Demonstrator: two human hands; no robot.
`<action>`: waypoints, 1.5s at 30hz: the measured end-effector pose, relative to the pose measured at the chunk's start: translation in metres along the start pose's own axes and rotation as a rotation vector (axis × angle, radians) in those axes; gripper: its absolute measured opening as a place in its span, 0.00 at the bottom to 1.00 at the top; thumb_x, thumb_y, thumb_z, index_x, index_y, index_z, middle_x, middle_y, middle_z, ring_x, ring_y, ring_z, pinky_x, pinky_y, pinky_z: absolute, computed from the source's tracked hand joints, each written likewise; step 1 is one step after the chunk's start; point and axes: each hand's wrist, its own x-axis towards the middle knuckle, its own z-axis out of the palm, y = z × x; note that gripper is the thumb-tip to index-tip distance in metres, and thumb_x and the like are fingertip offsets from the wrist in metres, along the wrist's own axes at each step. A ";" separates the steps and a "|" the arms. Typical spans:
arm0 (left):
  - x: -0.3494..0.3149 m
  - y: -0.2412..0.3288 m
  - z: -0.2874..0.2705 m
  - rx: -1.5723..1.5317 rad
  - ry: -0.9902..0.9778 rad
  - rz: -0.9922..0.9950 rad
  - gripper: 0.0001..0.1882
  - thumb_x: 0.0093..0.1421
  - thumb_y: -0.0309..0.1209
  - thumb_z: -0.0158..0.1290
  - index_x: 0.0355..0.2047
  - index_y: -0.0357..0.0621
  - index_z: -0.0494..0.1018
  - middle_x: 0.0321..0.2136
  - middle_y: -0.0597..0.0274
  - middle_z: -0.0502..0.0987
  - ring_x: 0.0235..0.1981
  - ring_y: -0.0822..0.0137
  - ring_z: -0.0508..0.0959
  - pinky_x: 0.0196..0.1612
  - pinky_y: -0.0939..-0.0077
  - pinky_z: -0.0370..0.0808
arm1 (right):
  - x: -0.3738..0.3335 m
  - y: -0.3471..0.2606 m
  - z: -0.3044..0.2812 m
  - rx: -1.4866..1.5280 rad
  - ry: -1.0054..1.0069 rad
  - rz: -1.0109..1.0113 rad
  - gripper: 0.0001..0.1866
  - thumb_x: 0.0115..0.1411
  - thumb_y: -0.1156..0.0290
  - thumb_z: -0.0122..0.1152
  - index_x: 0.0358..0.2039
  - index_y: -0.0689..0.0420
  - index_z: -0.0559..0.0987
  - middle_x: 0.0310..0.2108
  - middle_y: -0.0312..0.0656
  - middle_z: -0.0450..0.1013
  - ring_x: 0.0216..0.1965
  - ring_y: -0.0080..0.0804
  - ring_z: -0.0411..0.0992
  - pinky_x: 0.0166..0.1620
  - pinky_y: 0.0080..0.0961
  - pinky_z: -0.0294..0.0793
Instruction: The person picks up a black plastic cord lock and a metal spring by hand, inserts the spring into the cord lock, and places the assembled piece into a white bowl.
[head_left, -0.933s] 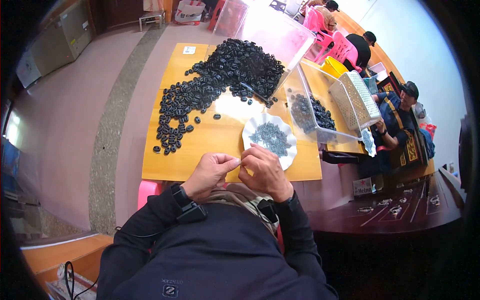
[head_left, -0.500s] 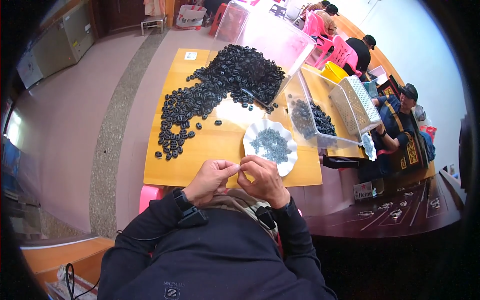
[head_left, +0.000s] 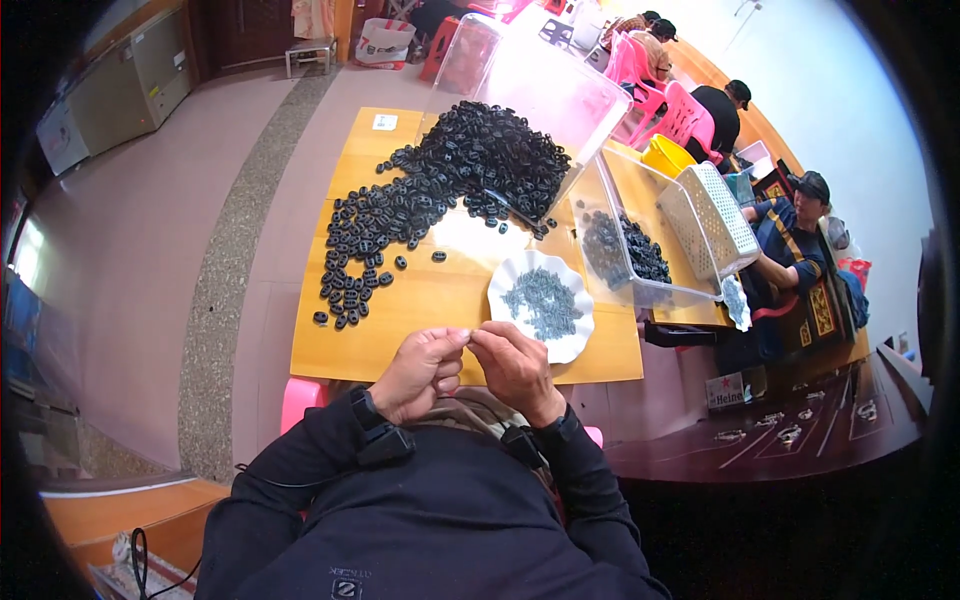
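Observation:
My left hand (head_left: 418, 372) and my right hand (head_left: 517, 368) meet above the near edge of the wooden table, thumbs and fingertips pinched together. Whatever sits between the fingertips is too small or hidden to name. Just beyond my right hand stands a white scalloped plate (head_left: 500, 287), holding a heap of small grey-green translucent pieces (head_left: 543, 303). Farther off lies a big pile of small black oval pieces with holes (head_left: 500, 150), some spilling from a tipped clear plastic bin (head_left: 590, 125). Loose black pieces (head_left: 350, 300) spread toward the table's left edge.
Right of the plate, another clear bin (head_left: 655, 292) contains more black pieces. A white perforated basket (head_left: 710, 220) and a yellow bucket (head_left: 665, 155) stand beyond it. A person in a dark cap (head_left: 790, 245) sits at the right. Others sit on pink chairs (head_left: 685, 120) farther back.
My right hand's fingers have straightened and drawn closer against the left fingertips. The whole view has shifted slightly, and the table sits a little lower in it.

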 end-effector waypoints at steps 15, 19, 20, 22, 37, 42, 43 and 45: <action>-0.001 -0.001 0.003 0.004 -0.011 0.007 0.07 0.68 0.34 0.47 0.33 0.46 0.69 0.18 0.78 0.58 0.15 0.84 0.55 0.17 0.88 0.55 | -0.004 0.003 0.003 0.235 -0.032 0.206 0.01 0.60 0.81 0.57 0.32 0.64 0.74 0.27 0.45 0.72 0.25 0.31 0.74 0.28 0.23 0.73; -0.004 0.001 0.010 0.067 -0.009 0.029 0.08 0.67 0.34 0.48 0.32 0.45 0.69 0.19 0.77 0.61 0.16 0.84 0.57 0.17 0.88 0.56 | -0.011 0.006 0.003 0.513 -0.092 0.421 0.02 0.63 0.79 0.54 0.33 0.64 0.73 0.28 0.41 0.72 0.27 0.25 0.73 0.31 0.19 0.72; -0.004 0.002 0.012 0.103 -0.008 0.050 0.08 0.67 0.34 0.48 0.32 0.45 0.69 0.19 0.76 0.62 0.16 0.84 0.57 0.17 0.89 0.57 | -0.012 0.007 0.002 0.513 -0.091 0.421 0.02 0.63 0.79 0.54 0.33 0.64 0.73 0.28 0.41 0.72 0.27 0.25 0.73 0.31 0.19 0.72; -0.004 0.002 0.014 0.126 0.002 0.070 0.08 0.67 0.34 0.49 0.33 0.44 0.70 0.18 0.76 0.63 0.15 0.84 0.58 0.17 0.88 0.57 | -0.013 0.007 0.001 0.684 -0.106 0.568 0.04 0.65 0.78 0.52 0.33 0.64 0.73 0.27 0.39 0.71 0.28 0.22 0.72 0.33 0.18 0.72; 0.002 0.001 0.004 0.112 0.105 0.076 0.07 0.66 0.33 0.51 0.33 0.44 0.70 0.15 0.78 0.59 0.12 0.83 0.55 0.15 0.87 0.56 | -0.025 0.065 -0.028 0.026 0.120 0.557 0.04 0.63 0.74 0.57 0.33 0.61 0.75 0.18 0.32 0.68 0.17 0.17 0.66 0.21 0.16 0.65; 0.003 0.000 0.003 0.139 0.109 0.074 0.08 0.66 0.33 0.51 0.31 0.44 0.69 0.16 0.78 0.60 0.13 0.83 0.55 0.16 0.87 0.56 | -0.024 0.066 -0.029 0.082 0.156 0.622 0.04 0.62 0.74 0.57 0.32 0.62 0.75 0.20 0.40 0.70 0.19 0.26 0.68 0.24 0.23 0.67; 0.003 0.000 0.003 0.132 0.114 0.076 0.07 0.65 0.33 0.51 0.31 0.44 0.69 0.16 0.78 0.60 0.13 0.83 0.55 0.15 0.87 0.56 | -0.022 0.063 -0.029 0.086 0.156 0.628 0.04 0.62 0.74 0.57 0.32 0.62 0.75 0.20 0.40 0.70 0.19 0.26 0.68 0.24 0.23 0.67; 0.005 0.003 0.007 0.130 0.123 0.071 0.07 0.65 0.32 0.52 0.31 0.44 0.69 0.16 0.78 0.60 0.13 0.84 0.55 0.15 0.87 0.55 | -0.018 0.057 -0.031 0.191 0.167 0.605 0.05 0.65 0.74 0.55 0.34 0.61 0.74 0.19 0.32 0.69 0.19 0.17 0.67 0.22 0.15 0.65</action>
